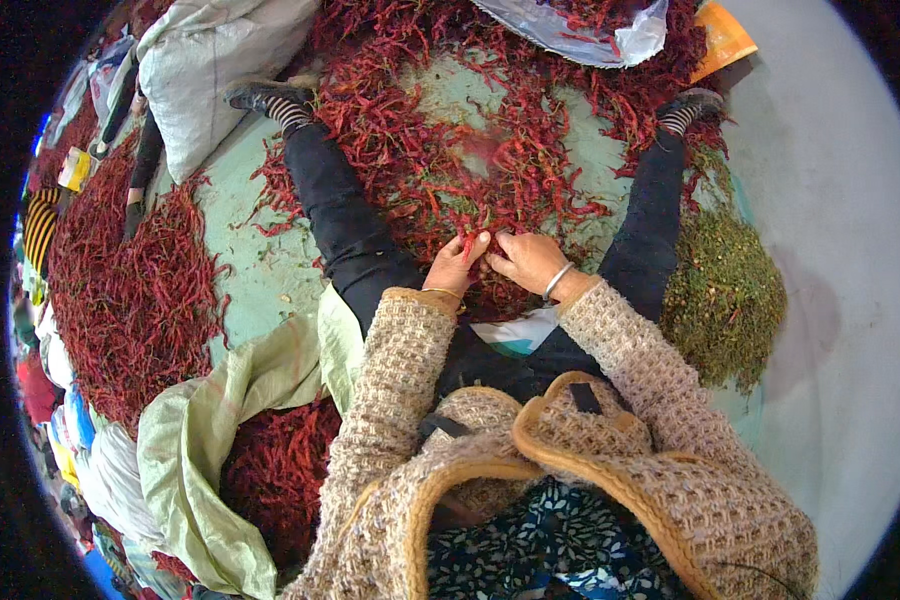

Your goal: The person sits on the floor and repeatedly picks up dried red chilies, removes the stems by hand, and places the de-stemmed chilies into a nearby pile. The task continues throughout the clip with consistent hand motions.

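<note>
My left hand [451,268] pinches a dried red chili pepper [468,244] between thumb and fingers. Close beside it, almost touching, is my right hand [534,262], its fingers bent inward toward the left thumb; whether something is between them is hidden. Both hands are above a spread of loose red chili peppers [390,142] that lies between my outstretched legs. At my left side, an open pale green woven sack [187,450] contains more red chilies [281,472].
A heap of green-brown stems and debris [724,292] lies beyond my right leg. A large chili pile [131,300] and a full white woven sack [210,75] are on the left. A plastic bag [592,37] with chilies lies ahead. Another person's legs [144,150] show at upper left.
</note>
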Available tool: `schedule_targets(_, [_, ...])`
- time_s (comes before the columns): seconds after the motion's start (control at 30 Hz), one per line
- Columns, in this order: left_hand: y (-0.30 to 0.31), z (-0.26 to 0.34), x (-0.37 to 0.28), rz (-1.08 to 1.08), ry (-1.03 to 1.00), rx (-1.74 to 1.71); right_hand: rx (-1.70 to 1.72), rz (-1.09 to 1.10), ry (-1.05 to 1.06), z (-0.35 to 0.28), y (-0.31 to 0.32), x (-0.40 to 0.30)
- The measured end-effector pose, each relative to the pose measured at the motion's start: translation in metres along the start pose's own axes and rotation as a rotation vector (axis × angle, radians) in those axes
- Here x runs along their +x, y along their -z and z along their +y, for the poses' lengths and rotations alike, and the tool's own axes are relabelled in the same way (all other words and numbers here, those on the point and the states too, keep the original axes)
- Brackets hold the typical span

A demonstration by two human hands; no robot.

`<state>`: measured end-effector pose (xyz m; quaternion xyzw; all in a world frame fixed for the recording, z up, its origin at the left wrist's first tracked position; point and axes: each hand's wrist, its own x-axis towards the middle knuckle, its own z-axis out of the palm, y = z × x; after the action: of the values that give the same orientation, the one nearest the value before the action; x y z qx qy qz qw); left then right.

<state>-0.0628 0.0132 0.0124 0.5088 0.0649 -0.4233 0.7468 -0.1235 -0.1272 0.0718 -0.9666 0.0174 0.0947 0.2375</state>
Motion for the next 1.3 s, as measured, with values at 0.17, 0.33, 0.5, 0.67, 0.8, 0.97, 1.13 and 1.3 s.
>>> schedule_targets(0.17, [-0.001,0.005,-0.005,-0.026,-0.068,0.204,0.001,0.020,-0.016,0.000,-0.007,-0.007])
schedule_targets(0.33, [0.000,0.007,-0.008,0.035,-0.168,0.204,0.269,0.195,-0.126,-0.001,0.006,-0.007])
schedule_targets(0.5, [-0.003,0.006,-0.009,-0.048,-0.101,0.430,0.332,0.682,-0.109,0.009,0.026,0.012])
schedule_targets(0.67, [-0.006,0.000,-0.008,-0.187,-0.073,0.426,0.544,0.014,-0.250,0.032,0.011,0.030])
schedule_targets(0.8, [0.003,-0.017,-0.004,-0.240,-0.169,0.402,0.521,-0.034,-0.220,0.018,0.006,0.029])
schedule_targets(0.97, [0.002,-0.016,-0.003,-0.297,-0.197,0.496,0.579,0.043,-0.297,0.033,-0.003,0.028])
schedule_targets(1.13, [-0.006,-0.009,-0.012,-0.198,-0.189,0.236,1.383,0.349,-0.281,0.021,0.010,0.019])
schedule_targets(1.3, [-0.005,0.004,-0.012,-0.060,-0.032,0.279,1.662,0.550,-0.391,0.048,0.040,0.007])
